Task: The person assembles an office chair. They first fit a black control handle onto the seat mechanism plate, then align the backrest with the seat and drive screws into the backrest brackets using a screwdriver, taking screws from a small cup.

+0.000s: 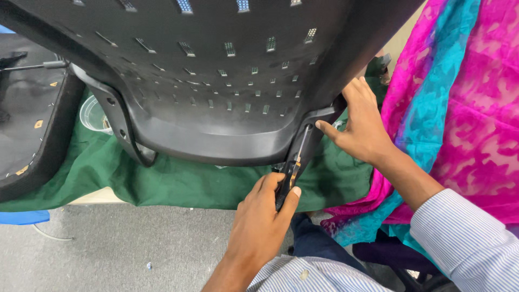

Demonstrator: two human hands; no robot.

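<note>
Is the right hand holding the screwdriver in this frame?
No, the left hand grips the screwdriver, while the right hand presses open against the black chair back.

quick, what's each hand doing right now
Left hand: closed on a screwdriver.
Right hand: open, pressed against the black chair back.

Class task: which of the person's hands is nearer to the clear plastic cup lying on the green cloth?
Left. The left hand grips a black-handled screwdriver below the black chair back, right of the clear plastic cup. The right hand is farther right, on the chair's edge.
</note>
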